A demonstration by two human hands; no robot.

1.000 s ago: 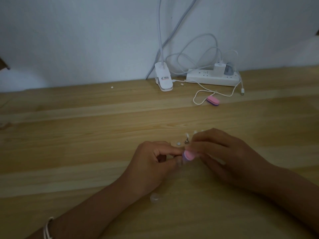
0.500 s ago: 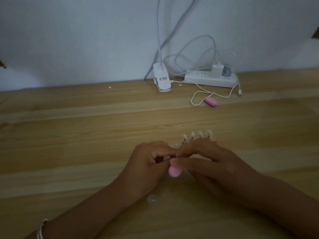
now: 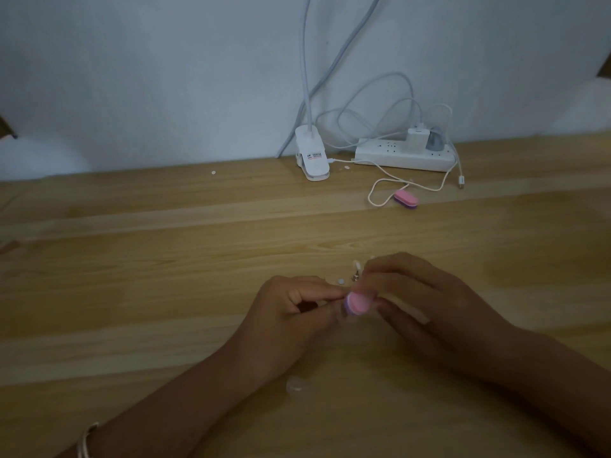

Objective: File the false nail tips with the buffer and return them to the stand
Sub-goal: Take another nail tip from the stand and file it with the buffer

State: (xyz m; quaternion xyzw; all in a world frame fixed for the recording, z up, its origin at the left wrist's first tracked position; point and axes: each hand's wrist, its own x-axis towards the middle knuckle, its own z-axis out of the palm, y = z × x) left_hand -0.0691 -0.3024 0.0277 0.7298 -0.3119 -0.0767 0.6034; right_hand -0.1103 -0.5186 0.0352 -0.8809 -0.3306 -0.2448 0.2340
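Your right hand (image 3: 413,302) is clamped round the pink oval buffer block (image 3: 357,303) at lower centre of the frame. Its pink face is butted against the fingertips of your left hand (image 3: 291,312), which pinch what looks like a clear false nail tip (image 3: 342,314) at the block's lower-left edge, so the left anchors and the right strokes. That tip is only a faint glassy smear and you can't read its long axis. The small nail stand (image 3: 356,275) sits just up-frame, nearer your right hand and mostly hidden behind its knuckles, with only a metal clip and a pale tip showing.
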